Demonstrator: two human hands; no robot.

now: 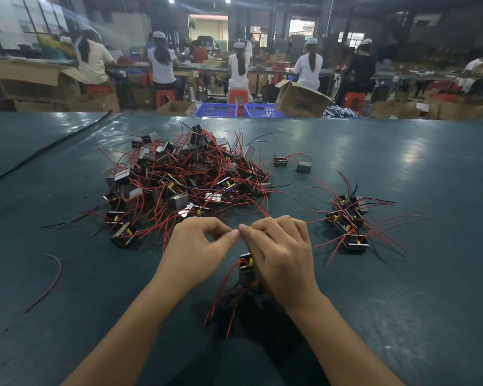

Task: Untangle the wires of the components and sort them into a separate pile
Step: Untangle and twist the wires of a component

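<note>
Through the head camera I saw both hands drawn together just in front of the tangled pile (pixel 184 179) of small transformer-like components, whose red and black leads were knotted over one another on the green table mat (pixel 402 302). The left hand (pixel 204 240) had thumb and forefinger closed tip to tip in a pinch, the other fingers curled under. The right hand (pixel 279 246) was curled too, its thumb tip almost touching the left forefinger. Whatever ran between those fingertips was too thin for me to make out, so I could not tell what either hand pinched. One red wire (pixel 264 210) led from the pile's near edge up to the right knuckles. Under the right hand, partly hidden by it, sat one component (pixel 247 267), its red leads (pixel 221 296) trailing toward me over a dark shadow. Well to the right lay the sorted pile (pixel 349 221), a few components side by side with their wires fanned outward. Two stray components (pixel 280 161) rested beyond it, near the big pile's right edge. A loose red wire (pixel 50 280) curved on the mat at left, and a black cable (pixel 53 146) crossed the far left corner. Past the table edge stood blue crates (pixel 215 110), cardboard boxes (pixel 301 100) and seated workers (pixel 239 65) with their backs to me.
</note>
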